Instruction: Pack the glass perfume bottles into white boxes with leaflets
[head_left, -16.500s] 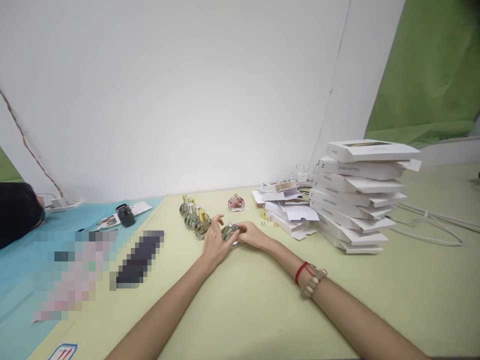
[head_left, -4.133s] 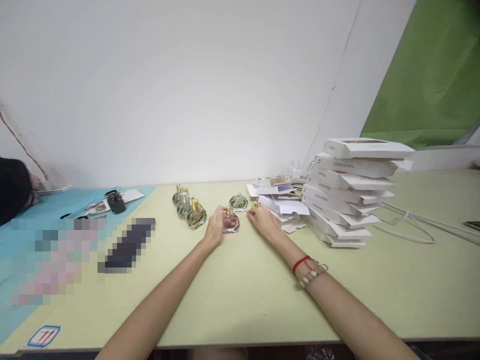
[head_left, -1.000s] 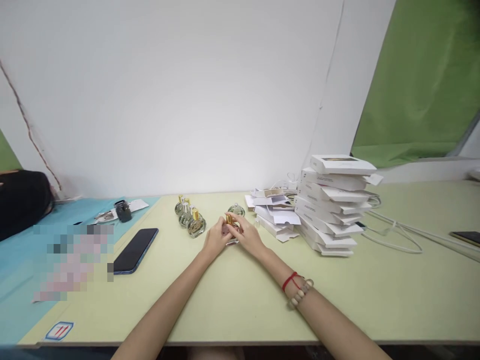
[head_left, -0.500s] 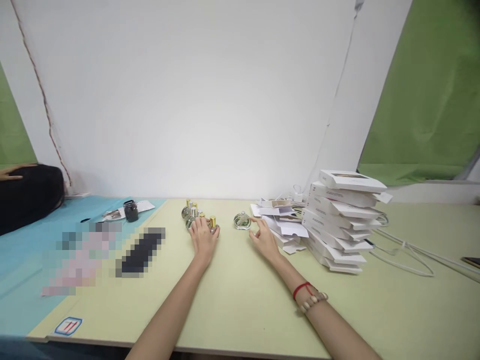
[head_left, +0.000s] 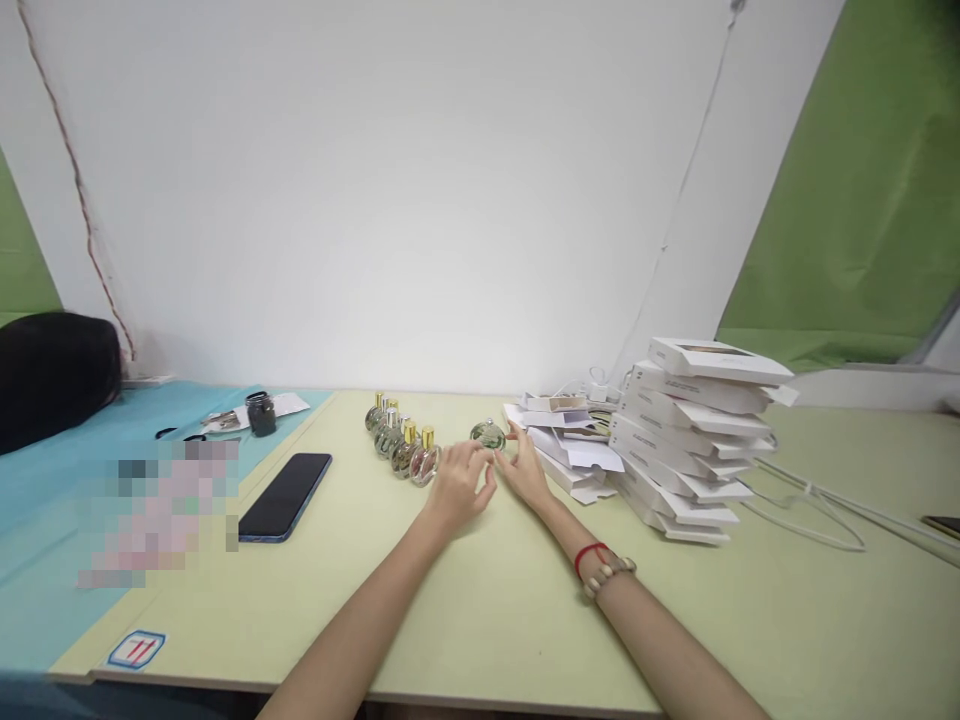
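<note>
Red cord (head_left: 590, 552) at its wrist, the right hand (head_left: 525, 473) lay open and empty at centre frame. The left hand (head_left: 459, 488), fingers loose too, had left the gold-capped bottle (head_left: 425, 465) ending the row (head_left: 394, 440) and neared the uncapped bottle (head_left: 488, 434) behind.

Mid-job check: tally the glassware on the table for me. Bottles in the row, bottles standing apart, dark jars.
Bottles in the row: 5 (they overlap, so approximate)
Bottle standing apart, by the right hand: 1
Dark jar: 1
Total: 7
</note>
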